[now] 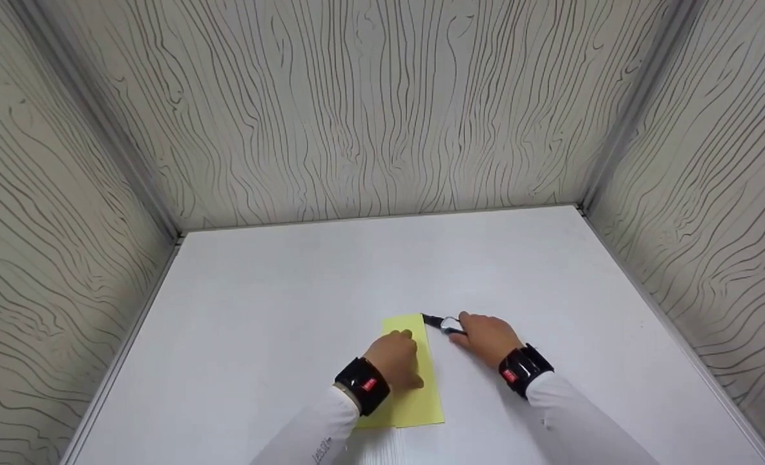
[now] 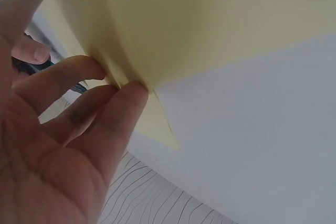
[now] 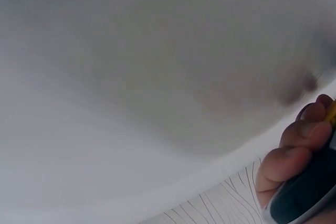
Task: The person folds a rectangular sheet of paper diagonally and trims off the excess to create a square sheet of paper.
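A folded yellow sheet of paper (image 1: 421, 407) lies on the white table, its layers slightly offset at the near edge. My left hand (image 1: 395, 361) rests over its middle, and in the left wrist view the bent fingertips (image 2: 134, 90) press on the paper beside a crease. My right hand (image 1: 489, 337) grips what looks like a utility knife (image 1: 434, 320), with a dark, narrow front end and a pale rounded part. That front end points left and meets the paper's far right corner. In the right wrist view fingers wrap its dark teal handle (image 3: 302, 195).
The white tabletop (image 1: 260, 310) extends around the paper on all sides. Wood-grain patterned panels (image 1: 369, 110) stand behind it and at both sides, joined by grey corner posts (image 1: 641, 103). Black bands (image 1: 526, 370) circle both wrists over white sleeves.
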The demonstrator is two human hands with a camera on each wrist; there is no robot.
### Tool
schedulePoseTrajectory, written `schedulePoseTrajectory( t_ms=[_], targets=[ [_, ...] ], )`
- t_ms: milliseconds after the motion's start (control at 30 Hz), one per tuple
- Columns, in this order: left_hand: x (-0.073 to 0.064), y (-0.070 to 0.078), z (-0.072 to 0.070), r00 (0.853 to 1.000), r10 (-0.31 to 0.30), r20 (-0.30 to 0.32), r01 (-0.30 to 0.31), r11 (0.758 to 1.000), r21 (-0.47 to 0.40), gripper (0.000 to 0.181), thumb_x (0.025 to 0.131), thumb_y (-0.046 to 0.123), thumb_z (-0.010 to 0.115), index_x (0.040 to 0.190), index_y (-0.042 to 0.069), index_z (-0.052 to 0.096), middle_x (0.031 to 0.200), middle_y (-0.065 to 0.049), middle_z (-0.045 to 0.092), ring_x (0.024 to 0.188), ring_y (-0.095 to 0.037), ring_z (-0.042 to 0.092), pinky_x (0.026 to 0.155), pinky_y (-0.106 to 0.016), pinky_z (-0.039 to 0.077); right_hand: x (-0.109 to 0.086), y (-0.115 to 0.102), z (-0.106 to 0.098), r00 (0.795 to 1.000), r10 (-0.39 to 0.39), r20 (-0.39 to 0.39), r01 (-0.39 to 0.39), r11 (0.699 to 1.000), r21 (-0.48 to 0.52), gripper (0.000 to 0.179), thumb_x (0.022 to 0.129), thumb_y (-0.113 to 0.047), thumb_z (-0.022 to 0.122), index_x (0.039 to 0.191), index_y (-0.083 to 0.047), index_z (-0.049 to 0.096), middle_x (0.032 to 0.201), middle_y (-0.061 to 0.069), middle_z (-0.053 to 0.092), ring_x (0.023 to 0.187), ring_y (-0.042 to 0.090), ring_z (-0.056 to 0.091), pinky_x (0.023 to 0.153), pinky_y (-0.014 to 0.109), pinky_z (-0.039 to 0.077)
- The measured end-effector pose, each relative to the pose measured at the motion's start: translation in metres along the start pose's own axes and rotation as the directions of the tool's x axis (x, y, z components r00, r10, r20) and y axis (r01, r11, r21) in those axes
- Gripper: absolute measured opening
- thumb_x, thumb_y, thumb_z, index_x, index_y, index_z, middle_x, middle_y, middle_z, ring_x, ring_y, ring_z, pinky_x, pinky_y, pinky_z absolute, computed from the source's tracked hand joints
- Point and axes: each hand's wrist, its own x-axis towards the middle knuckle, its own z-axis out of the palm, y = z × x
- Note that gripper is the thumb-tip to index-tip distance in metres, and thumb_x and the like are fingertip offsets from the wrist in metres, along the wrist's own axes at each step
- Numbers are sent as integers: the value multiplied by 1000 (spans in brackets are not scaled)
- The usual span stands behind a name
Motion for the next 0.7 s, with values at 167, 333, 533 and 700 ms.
schedulePoseTrajectory(
  t_ms=[167, 333, 533, 700],
  targets=[
    [0, 2, -2, 1000, 7, -4, -7, 1000, 5, 37, 73, 41, 92, 79, 8, 77, 106, -6, 71, 87, -24, 67, 81, -36, 61, 2, 0, -2, 1000, 4, -16, -5, 1000, -18, 34, 101, -37, 77, 94, -9, 60, 73, 4, 60, 64, 21, 56, 61, 46, 52],
    [-2, 3, -3, 1000, 4, -1, -4, 1000, 7, 40, 75, 43, 91, 84, 6, 79, 109, -8, 71, 88, -23, 65, 81, -36, 61, 2, 5, -4, 999, 44, -13, -44, 999, -15, 35, 102, -37, 77, 94, -7, 60, 72, 3, 58, 63, 20, 53, 59, 44, 50],
    [-4, 1, 1, 1000, -7, 1, 7, 1000, -1, 70, 80, 51, 89, 121, -3, 76, 131, -13, 70, 118, -29, 69, 98, -39, 62, 0, 20, -5, 991, 127, -31, -127, 992, 19, 40, 101, -36, 77, 102, 0, 62, 73, 6, 60, 63, 21, 55, 59, 42, 49],
    [-2, -4, 9, 999, -30, 15, 30, 999, -12, 89, 84, 57, 86, 144, -6, 64, 154, -19, 61, 145, -33, 59, 112, -41, 57, -5, 39, -10, 981, 190, -31, -188, 981, 57, 46, 102, -25, 76, 123, 11, 56, 80, 14, 67, 67, 27, 64, 63, 46, 56]
  ],
)
